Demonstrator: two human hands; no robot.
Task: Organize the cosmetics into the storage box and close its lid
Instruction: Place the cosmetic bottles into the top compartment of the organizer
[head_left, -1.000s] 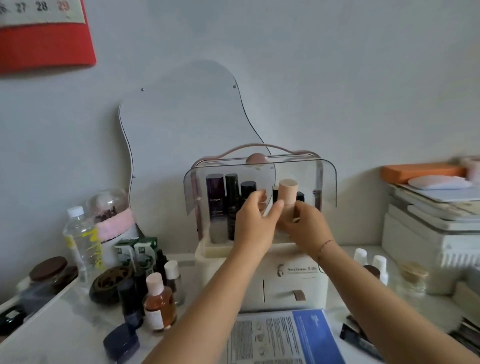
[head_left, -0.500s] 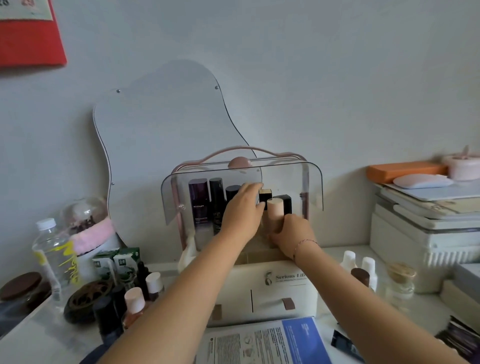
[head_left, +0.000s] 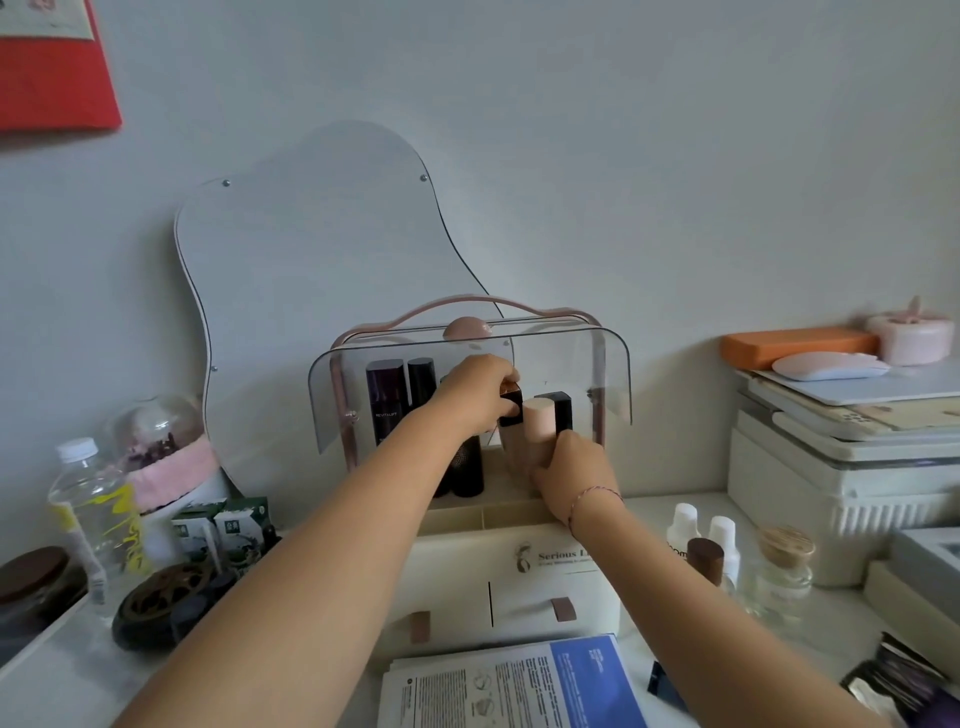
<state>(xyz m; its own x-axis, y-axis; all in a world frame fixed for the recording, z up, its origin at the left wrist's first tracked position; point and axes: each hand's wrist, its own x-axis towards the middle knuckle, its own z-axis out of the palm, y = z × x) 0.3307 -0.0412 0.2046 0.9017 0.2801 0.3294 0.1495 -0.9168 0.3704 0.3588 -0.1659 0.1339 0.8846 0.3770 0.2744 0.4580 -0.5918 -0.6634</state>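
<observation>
My right hand (head_left: 574, 480) had its fingers (head_left: 563, 448) wrapped round the lower body of the peach-capped bottle (head_left: 540, 425), a closed grip with the cap clear above it. My left hand (head_left: 478, 397) sat just to the left, fingers curled over the top of the dark-capped bottle (head_left: 511, 402) and pinching it near the cap. The two bottles stood side by side, nearly touching.

Both bottles were upright, long axis vertical, in the upper compartment of the storage box (head_left: 524, 603), in front of and to the right of the tall dark bottles (head_left: 385, 400) at the back left. I could not see either base, so I could not tell whether the peach-capped bottle was fully seated on the compartment floor.

The clear lid (head_left: 615, 374) was tipped up and hung over both hands, so the hands had to come out towards me before it could swing down. I judged that the turning point.

Further out, loose cosmetics lay on the tabletop (head_left: 652, 506) on both sides of the box. The white-capped bottles (head_left: 684, 519) stood upright just beside the box's right wall, below and right of my right hand, which was the nearer one. The green cartons (head_left: 241, 522) lay to the left, under my left forearm's side.
</observation>
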